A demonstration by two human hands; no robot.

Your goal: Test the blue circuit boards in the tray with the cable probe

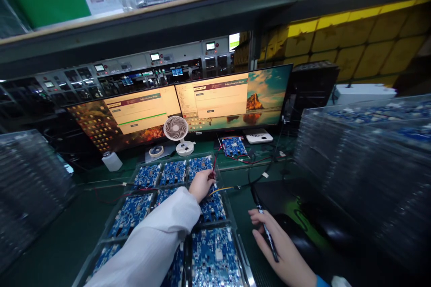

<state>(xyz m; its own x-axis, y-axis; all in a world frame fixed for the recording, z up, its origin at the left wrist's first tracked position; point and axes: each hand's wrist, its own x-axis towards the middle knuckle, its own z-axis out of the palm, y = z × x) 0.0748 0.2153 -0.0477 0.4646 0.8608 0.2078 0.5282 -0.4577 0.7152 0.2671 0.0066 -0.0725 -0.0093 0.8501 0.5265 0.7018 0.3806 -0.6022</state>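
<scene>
My white sleeve (pixel 148 246) lies nearest, at 7 o'clock from mid-view, slanting over a clear tray (pixel 210 225) of blue circuit boards (pixel 217 255), the tray also near 7. Left hand (pixel 202 184), at 6 o'clock: thumb and fingers drawn together, apparently pinching a thin red lead (pixel 214 167) over the boards; exact contact too small to make out. Right hand (pixel 279 242), at 5: fingers loosely curled about a dark pen (pixel 267 233), apart from the tray. Another board (pixel 235 146), red wires beside it, lies at 1–2 o'clock from my left hand.

Handling, my judgement: lead light and limp; best gripped close to its end, sparing the wire strain. Boards light, stiff, fragile; take them by bare edges, off the components.
</scene>
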